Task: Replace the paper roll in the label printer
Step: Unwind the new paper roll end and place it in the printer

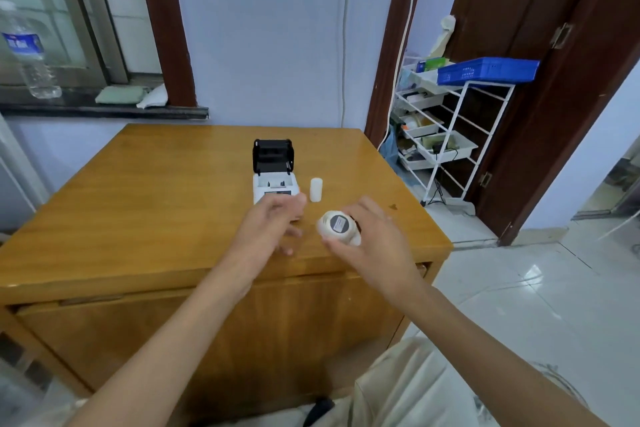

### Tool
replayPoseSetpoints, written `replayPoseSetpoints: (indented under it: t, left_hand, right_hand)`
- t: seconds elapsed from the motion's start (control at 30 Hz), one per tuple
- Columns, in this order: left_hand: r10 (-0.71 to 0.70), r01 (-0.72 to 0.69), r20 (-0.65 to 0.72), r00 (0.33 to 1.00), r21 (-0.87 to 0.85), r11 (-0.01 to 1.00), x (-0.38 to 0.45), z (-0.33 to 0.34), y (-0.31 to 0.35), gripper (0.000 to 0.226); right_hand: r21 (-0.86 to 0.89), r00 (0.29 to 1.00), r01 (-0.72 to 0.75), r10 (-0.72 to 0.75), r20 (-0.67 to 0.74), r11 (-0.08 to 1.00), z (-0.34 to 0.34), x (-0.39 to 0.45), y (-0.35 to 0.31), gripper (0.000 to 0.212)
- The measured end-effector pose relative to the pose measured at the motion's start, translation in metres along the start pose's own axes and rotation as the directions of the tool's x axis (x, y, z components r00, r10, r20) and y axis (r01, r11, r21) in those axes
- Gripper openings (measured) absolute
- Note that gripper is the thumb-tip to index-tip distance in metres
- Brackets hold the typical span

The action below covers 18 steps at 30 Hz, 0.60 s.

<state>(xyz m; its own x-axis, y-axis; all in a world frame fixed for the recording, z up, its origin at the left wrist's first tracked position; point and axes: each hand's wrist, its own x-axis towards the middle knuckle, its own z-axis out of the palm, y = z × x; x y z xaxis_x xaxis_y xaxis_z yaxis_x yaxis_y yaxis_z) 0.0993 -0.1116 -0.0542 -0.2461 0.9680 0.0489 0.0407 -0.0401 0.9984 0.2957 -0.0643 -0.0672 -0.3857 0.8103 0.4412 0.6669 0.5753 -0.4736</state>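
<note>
A small white label printer (274, 185) stands on the wooden table (156, 204) with its black lid (273, 155) raised and its paper bay showing. Right of it a small white empty core (316, 189) stands upright. My right hand (370, 236) grips a white paper roll (338, 226) with a grey label on its end, held just above the table's front right part. Beside the roll, my left hand (273, 225) hovers in front of the printer with its fingers spread and nothing in it, covering the printer's front edge.
A clear water bottle (26, 48) stands on the dark windowsill at far left, with a green pad (119, 94) beside it. To the right of the table, a white wire rack (446, 135) holds a blue basket (486, 70). Tiled floor lies to the right.
</note>
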Motion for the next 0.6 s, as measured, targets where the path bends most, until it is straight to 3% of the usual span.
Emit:
replayPoseSetpoints:
  t: [0.13,0.3,0.43,0.57,0.6]
  left_hand:
    - [-0.166,0.158,0.171,0.971,0.057,0.986,-0.017,0.0,0.003,0.034]
    - [-0.222,0.218,0.133,0.966,0.041,0.975,-0.034,-0.013,-0.008,0.025]
    - [-0.252,0.254,0.081,0.964,-0.021,0.967,-0.043,-0.026,-0.013,0.029]
    - [-0.234,0.235,0.032,0.972,-0.078,0.969,-0.047,-0.036,-0.008,0.051]
    - [-0.219,0.219,0.01,0.976,-0.086,0.972,-0.048,-0.04,-0.006,0.054]
  right_hand:
    - [0.018,0.992,0.124,-0.124,0.022,0.992,0.008,-0.009,-0.018,0.032]
    - [-0.046,0.968,0.247,-0.245,0.05,0.968,0.021,-0.016,-0.029,0.039]
    - [0.075,0.974,0.189,-0.196,0.109,0.979,0.026,-0.022,-0.023,0.062]
    - [0.174,0.975,0.21,-0.219,0.032,0.962,0.02,-0.025,-0.014,0.016]
    - [0.186,0.979,0.2,-0.203,-0.002,0.962,0.016,-0.025,-0.011,0.017]
